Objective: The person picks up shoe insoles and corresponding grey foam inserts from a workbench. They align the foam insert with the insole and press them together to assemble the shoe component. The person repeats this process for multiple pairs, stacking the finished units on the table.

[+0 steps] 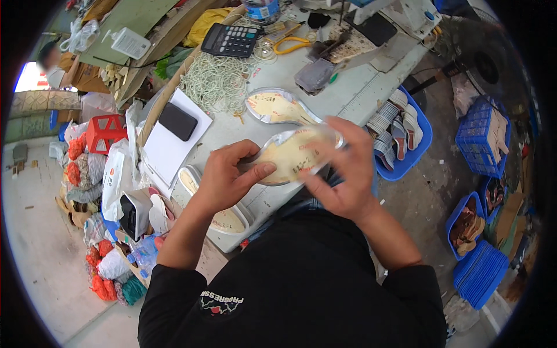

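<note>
Pinching silver-rimmed sole (291, 155) over near side of table (360, 87) w/ left hand (223, 174), thumb on top; w/ right hand (351, 174) part-open at sole's right end, blurred, can't tell grip. Prob. working sole's edge; next needs steady left hold. Crowded by 2nd sole (272, 106) just beyond, string tangle (212, 81) & calculator (231, 39) far left

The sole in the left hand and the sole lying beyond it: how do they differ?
The held sole is in the left hand, while the lying sole rests on the tabletop. The held sole is nearer the black shirt than the lying sole. The held sole's right end is blurred; the lying sole looks sharper. Both show cream faces, silvery edges and markings.
</note>
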`<state>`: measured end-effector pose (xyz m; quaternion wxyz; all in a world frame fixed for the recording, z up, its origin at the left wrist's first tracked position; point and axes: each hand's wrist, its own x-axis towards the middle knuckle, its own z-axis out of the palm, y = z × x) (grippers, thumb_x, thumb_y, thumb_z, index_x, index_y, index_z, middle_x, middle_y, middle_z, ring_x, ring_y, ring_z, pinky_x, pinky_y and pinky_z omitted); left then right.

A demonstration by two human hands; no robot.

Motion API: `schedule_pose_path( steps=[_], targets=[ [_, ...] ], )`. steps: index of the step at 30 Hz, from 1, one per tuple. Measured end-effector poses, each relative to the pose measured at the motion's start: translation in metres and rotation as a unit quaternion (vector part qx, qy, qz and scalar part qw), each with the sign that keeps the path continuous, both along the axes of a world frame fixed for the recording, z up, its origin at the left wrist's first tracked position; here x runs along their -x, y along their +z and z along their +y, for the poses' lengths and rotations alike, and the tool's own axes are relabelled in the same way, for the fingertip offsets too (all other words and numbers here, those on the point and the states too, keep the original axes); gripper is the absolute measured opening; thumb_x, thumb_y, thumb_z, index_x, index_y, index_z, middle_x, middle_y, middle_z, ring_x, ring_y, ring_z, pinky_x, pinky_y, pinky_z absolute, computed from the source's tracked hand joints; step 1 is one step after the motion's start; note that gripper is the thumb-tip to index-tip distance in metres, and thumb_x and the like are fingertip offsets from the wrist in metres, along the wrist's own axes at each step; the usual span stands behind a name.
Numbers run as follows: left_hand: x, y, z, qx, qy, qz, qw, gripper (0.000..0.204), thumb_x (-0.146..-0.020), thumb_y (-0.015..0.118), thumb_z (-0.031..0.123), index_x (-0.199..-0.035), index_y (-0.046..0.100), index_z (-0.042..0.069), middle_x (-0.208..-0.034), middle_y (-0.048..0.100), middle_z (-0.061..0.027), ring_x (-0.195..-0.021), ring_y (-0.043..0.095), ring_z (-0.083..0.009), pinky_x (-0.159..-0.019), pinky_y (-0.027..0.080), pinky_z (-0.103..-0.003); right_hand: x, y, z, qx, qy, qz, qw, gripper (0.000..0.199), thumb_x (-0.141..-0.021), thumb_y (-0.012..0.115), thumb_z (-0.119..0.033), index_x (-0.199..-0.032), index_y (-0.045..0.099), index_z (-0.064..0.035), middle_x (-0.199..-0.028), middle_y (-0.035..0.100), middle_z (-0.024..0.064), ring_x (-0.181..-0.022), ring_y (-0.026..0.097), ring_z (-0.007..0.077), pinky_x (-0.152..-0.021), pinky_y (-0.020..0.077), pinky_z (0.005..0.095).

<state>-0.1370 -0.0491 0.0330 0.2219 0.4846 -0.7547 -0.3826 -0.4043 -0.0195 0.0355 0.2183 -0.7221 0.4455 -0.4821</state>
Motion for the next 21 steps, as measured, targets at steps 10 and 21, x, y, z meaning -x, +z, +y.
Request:
schedule_pose_path(
  steps=[10, 21],
  targets=[
    [0.029, -0.016, 0.022, -0.443, 0.117, 0.451, 0.766, 0.035, -0.103, 0.065, 0.012, -0.132, 0.059, -0.006, -0.113, 0.073, -0.018, -0.094, 0.076, -0.0294, -0.083, 0.067, -0.045, -0.02, -0.068, -0.001, -0.434, 0.198, -0.429, 0.767, 0.02, -0.105, 0.066, -0.02, -0.11, 0.068, -0.0013, -0.091, 0.066, -0.0003, -0.077, 0.054, 0.0033, -0.068, 0.0456, 0.0222],
    [0.046, 0.023, 0.026, -0.201, 0.119, 0.311, 0.921, 0.024, -0.1, 0.07, 0.006, -0.12, 0.069, -0.007, -0.103, 0.077, -0.0146, -0.092, 0.076, -0.023, -0.08, 0.062, -0.034, 0.004, -0.002, -0.011, -0.127, 0.177, -0.039, 0.975, 0.02, -0.09, 0.07, -0.014, -0.077, 0.058, -0.0032, -0.064, 0.057, 0.008, -0.057, 0.059, 0.0195, -0.055, 0.0449, 0.0381]
  ],
)
